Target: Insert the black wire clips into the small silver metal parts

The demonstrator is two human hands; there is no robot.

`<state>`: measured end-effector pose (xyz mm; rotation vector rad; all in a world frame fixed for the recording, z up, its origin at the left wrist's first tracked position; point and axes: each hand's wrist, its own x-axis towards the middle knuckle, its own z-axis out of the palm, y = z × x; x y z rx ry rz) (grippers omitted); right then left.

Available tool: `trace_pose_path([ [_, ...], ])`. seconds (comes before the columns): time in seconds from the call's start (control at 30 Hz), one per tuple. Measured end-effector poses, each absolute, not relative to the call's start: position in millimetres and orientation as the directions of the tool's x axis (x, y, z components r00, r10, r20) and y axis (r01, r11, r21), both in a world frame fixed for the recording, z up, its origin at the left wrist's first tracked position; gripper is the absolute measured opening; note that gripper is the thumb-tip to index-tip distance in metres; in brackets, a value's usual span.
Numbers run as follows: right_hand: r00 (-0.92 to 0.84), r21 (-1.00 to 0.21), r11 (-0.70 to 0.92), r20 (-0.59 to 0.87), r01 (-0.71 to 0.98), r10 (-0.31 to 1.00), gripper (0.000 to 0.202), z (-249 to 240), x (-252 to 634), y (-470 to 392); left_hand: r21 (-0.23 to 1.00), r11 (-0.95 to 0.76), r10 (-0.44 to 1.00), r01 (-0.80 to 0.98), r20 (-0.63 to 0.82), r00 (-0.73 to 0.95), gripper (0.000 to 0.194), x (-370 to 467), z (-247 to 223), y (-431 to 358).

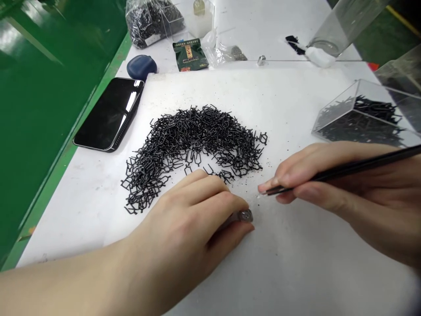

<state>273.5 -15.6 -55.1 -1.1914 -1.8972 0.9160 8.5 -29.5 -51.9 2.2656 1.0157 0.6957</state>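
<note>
My left hand (194, 215) is closed around a small metallic grey piece (245, 215), whose end pokes out between thumb and index finger. The rest of that piece is hidden in the palm. In my right hand (342, 184) are black tweezers (355, 169), gripped like a pen, with the tips pointing left towards the metal piece but apart from it. Something tiny and whitish shows at the tips, too small to name. Beyond my left hand a curved heap of small black forked parts (197, 131) lies on the white work surface (296, 263).
A clear box of black pieces (362, 118) stands at the right. At the left lie a phone (112, 114) and a dark blue case (141, 66). Along the back are a bag of black parts (144, 22), a green packet (190, 55) and a clear container (342, 30) on its side.
</note>
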Motion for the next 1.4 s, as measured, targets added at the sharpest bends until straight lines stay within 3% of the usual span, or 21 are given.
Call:
trace_pose_path([
  [0.2, -0.559, -0.913, 0.306, 0.110, 0.271, 0.822, 0.026, -56.2, 272.7, -16.4, 0.670, -0.550, 0.780, 0.498, 0.200, 0.593, 0.008, 10.1, -49.4, -27.7],
  [1.4, -0.569, -0.902, 0.327, 0.117, 0.282, 0.814, 0.029, -59.3, 274.6, -16.0, 0.650, -0.556, 0.774, 0.518, 0.179, 0.607, 0.010, 10.2, -51.0, -27.4],
])
